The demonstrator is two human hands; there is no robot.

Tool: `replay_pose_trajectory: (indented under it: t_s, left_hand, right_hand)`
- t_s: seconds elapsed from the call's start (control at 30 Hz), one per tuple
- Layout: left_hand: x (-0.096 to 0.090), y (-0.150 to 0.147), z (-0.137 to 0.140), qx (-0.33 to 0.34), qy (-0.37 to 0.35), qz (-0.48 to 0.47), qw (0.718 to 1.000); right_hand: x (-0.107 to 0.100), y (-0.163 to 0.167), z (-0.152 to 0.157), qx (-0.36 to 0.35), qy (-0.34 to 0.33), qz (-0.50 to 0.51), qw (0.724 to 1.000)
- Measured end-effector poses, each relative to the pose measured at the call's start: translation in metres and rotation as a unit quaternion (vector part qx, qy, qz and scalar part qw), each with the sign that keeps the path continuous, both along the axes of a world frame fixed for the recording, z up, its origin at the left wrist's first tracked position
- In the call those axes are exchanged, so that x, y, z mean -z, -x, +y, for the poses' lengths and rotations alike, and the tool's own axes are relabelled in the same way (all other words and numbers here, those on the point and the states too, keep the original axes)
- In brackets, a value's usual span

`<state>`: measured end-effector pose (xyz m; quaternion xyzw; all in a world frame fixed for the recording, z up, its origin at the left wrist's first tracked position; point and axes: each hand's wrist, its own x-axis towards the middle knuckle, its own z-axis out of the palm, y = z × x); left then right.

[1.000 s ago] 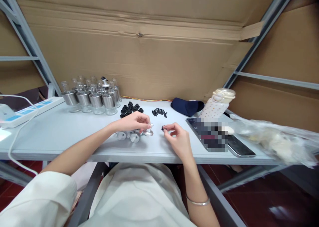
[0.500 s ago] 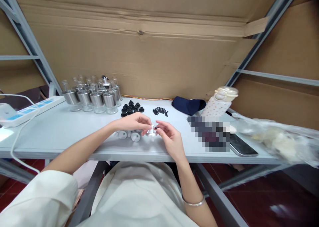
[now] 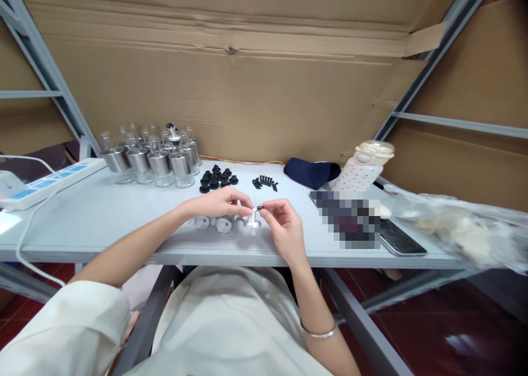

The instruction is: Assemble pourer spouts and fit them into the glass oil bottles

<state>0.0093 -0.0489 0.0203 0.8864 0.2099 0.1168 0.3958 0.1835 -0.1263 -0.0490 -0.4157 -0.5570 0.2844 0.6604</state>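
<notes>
My left hand (image 3: 229,203) pinches a silver pour spout (image 3: 252,221) between thumb and fingers, just above the table's near part. A small black flip cap (image 3: 259,207) is held between the thumb and forefinger of my right hand (image 3: 284,222), right at the spout's tip. Whether the cap is seated on the tip I cannot tell. Under and beside my left hand lie more silver spouts (image 3: 224,225), partly hidden by it. Further back are a cluster of black stoppers (image 3: 215,179) and a row of small black caps (image 3: 266,182).
Glass bottles with steel sleeves (image 3: 159,162) stand at the back left, one fitted with a spout. A power strip (image 3: 53,183) is at far left. To the right are a navy cap (image 3: 312,173), a dotted bottle (image 3: 359,167), a phone (image 3: 401,236) and a plastic bag (image 3: 457,227).
My right hand has shifted slightly, and the black cap now shows between its fingertips at the spout's tip. My left fingers have drawn up a little, showing more of the spout.
</notes>
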Motion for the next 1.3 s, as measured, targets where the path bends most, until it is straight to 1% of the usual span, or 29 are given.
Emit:
replay_pose_trajectory:
  t_s: [0.17,0.33,0.47,0.57,0.7,0.87,1.0,1.3]
  left_hand:
    - [0.0021,-0.001,0.0009,0.013,-0.043,-0.024,0.999]
    - [0.0029,-0.003,0.0011,0.02,-0.022,-0.024,0.999]
    - [0.0036,-0.0026,0.0021,0.009,-0.017,-0.036,0.999]
    - [0.0043,-0.0022,0.0035,-0.01,-0.029,-0.057,0.998]
    - [0.0046,-0.0027,0.0039,-0.023,-0.045,-0.074,0.996]
    - [0.0031,-0.0045,0.0009,-0.02,-0.021,-0.043,0.999]
    - [0.0021,-0.0052,-0.001,-0.006,0.004,-0.019,1.0]
    - [0.0047,-0.0055,-0.0016,-0.002,0.005,-0.009,1.0]
  right_hand:
    - [-0.0003,-0.0006,-0.0011,0.0,0.004,-0.018,1.0]
    - [-0.0012,-0.0018,-0.0017,-0.012,-0.008,-0.047,0.999]
    - [-0.0012,-0.0015,-0.0026,-0.026,-0.022,-0.064,0.997]
    - [-0.0008,0.0003,-0.0032,-0.043,-0.031,-0.06,0.997]
    - [0.0007,0.0027,-0.0025,-0.068,-0.016,-0.065,0.995]
    - [0.0024,0.003,-0.0023,-0.085,0.033,-0.043,0.995]
    - [0.0009,0.003,-0.0054,-0.083,0.03,-0.045,0.995]
    - [-0.0022,0.0035,-0.0071,-0.072,0.04,-0.055,0.995]
